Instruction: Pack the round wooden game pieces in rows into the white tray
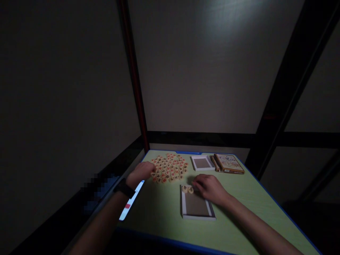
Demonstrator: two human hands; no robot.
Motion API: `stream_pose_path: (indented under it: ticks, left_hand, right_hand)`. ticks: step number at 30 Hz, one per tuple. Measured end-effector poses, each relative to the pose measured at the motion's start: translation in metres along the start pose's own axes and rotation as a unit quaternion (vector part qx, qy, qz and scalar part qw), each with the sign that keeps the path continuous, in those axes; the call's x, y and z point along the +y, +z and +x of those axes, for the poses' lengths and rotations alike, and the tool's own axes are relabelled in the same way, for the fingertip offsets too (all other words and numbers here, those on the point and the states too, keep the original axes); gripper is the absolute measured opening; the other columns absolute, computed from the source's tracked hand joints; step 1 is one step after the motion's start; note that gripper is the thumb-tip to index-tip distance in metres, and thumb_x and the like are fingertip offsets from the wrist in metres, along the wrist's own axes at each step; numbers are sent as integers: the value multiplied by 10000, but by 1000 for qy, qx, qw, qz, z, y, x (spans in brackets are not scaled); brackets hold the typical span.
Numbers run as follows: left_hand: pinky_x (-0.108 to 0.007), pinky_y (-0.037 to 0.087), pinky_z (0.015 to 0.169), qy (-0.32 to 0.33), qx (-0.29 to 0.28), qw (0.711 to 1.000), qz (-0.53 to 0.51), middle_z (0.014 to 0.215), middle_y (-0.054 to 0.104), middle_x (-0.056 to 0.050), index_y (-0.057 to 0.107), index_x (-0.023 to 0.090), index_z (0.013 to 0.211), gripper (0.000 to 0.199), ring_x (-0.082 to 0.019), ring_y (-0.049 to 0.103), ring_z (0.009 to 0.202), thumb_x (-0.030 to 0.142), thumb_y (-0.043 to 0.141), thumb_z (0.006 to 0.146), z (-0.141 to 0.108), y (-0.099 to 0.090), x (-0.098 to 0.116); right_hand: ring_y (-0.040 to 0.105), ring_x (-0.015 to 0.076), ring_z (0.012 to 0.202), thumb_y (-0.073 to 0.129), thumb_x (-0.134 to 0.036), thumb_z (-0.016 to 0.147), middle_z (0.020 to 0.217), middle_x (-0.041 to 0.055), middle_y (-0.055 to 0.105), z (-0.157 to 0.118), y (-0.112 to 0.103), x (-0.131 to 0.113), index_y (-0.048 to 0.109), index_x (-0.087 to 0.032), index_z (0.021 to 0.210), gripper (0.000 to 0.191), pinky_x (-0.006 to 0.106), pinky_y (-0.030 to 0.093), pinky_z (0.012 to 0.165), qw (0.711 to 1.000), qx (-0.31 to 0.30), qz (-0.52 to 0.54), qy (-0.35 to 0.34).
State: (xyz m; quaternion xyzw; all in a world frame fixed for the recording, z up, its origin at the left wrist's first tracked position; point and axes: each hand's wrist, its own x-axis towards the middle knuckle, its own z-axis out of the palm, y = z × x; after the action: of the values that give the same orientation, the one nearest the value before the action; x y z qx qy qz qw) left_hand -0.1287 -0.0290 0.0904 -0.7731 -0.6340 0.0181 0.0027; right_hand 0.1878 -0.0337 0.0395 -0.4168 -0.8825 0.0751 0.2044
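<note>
Many round wooden xiangqi pieces (170, 169) with red and black characters lie spread in a pile on the table's left. At the pile's left edge is my left hand (142, 170), wearing a black wristband; its fingers are curled down at the pieces, and what they pinch is hidden. My right hand (211, 189) is over the top right corner of a shallow white-rimmed box tray (198, 207). Its fingers are bent together, their grip too dim to make out. Two xiangqi pieces (187, 189) sit side by side in the tray's top left corner, beside these fingertips.
A second shallow white box tray (202, 163) lies at the back. To its right is a stack of patterned boxes (230, 163). A lit phone or tablet screen (132, 200) shows along the left edge of the green table (156, 212). Walls stand behind and left.
</note>
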Motion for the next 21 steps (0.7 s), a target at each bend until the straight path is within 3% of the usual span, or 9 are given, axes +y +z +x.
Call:
stream_pose_path:
  ticks: [8, 21]
  left_hand:
    - [-341, 504, 891, 25, -24, 996, 81, 1062, 727, -121, 708, 191, 932, 232, -256, 668, 1033, 82, 530, 830, 11, 7, 7]
    - [-348, 514, 877, 56, -32, 994, 86, 1066, 720, -152, 698, 159, 931, 236, -269, 674, 1028, 73, 494, 851, 14, 14, 4]
  right_hand:
    - [666, 187, 742, 501, -244, 960, 822, 73, 740, 1, 5, 6, 700, -176, 838, 243, 261, 390, 658, 999, -1, -32, -5]
    - [663, 185, 698, 492, -255, 964, 799, 73, 741, 0, 8, 5, 691, -180, 813, 261, 266, 367, 623, 999, 6, -45, -20]
